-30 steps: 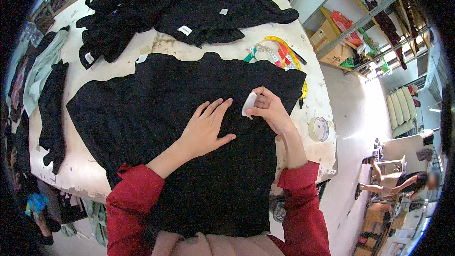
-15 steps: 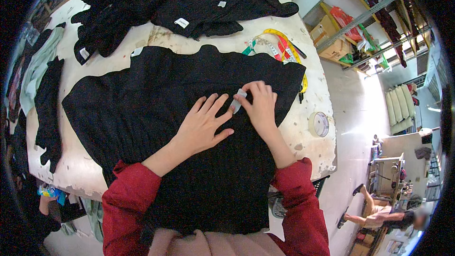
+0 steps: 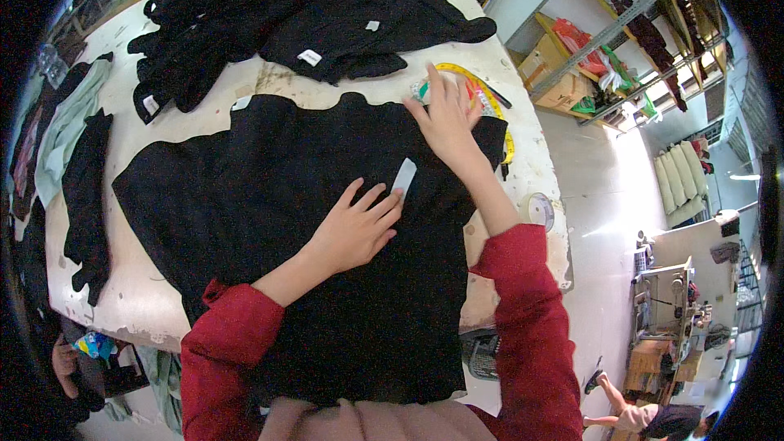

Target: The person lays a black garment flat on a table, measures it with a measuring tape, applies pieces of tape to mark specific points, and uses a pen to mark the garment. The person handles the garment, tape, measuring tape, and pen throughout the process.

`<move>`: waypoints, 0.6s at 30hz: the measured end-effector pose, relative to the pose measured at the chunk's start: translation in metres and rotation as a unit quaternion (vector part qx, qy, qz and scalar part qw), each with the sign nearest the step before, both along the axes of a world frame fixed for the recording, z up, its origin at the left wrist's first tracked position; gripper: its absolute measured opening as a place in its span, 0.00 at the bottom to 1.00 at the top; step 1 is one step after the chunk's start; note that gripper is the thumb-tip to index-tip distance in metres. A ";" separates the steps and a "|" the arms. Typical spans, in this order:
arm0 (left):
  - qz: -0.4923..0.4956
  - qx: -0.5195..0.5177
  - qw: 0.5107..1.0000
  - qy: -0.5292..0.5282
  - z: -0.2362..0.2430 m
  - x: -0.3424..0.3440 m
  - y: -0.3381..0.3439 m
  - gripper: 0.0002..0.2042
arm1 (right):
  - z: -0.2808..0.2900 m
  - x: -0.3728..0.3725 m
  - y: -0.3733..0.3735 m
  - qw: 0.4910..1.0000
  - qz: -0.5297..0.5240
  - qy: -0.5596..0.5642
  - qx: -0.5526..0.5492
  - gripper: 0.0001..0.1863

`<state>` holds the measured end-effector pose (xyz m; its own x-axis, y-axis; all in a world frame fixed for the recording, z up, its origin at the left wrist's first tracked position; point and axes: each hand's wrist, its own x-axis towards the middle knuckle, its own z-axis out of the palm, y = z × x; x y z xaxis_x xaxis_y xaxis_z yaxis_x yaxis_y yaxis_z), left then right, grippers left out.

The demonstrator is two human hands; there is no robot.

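A black knitted garment (image 3: pixel 269 171) lies spread over the white table in front of me. My left hand (image 3: pixel 353 230) rests flat on it, fingers apart, with fingertips beside the lower end of a small pale strip (image 3: pixel 404 175). That strip lies slantwise on the fabric, and I cannot tell whether it is tape or a label. My right hand (image 3: pixel 449 122) is stretched out over the garment's far right edge with its fingers extended. It is nearest to a coiled multicoloured measuring tape (image 3: pixel 496 104), which it partly hides. Nothing shows in its grasp.
More black garments with white labels (image 3: pixel 310 58) are heaped at the table's far side. A tape roll (image 3: pixel 540 211) sits near the right edge of the table (image 3: pixel 535 155). Pale green cloth (image 3: pixel 72 126) lies at left. Shelving (image 3: pixel 604 41) and another person (image 3: pixel 645 418) are off to the right.
My right hand has let go of the pale strip and moved away toward the measuring tape. The strip now lies straight on the garment by my left fingertips.
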<state>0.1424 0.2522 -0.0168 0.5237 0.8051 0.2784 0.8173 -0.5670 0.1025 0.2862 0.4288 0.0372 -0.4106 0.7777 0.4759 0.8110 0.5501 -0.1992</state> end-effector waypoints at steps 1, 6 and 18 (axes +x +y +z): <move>0.004 0.005 1.000 -0.002 0.000 -0.001 0.000 0.21 | 0.011 -0.019 0.002 0.996 0.034 0.048 0.059 0.37; -0.014 -0.029 0.999 -0.027 0.006 0.006 0.004 0.23 | -0.054 -0.044 0.003 0.978 0.129 0.095 0.133 0.23; -0.012 -0.073 0.997 -0.023 0.010 -0.003 -0.002 0.25 | -0.014 -0.013 -0.004 0.982 0.035 0.096 0.157 0.13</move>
<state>0.1392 0.2506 -0.0066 0.5319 0.8268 0.1829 0.7965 -0.5619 0.2235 0.2729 0.4244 0.0229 -0.3371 0.5532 0.7618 0.7328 0.6622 -0.1566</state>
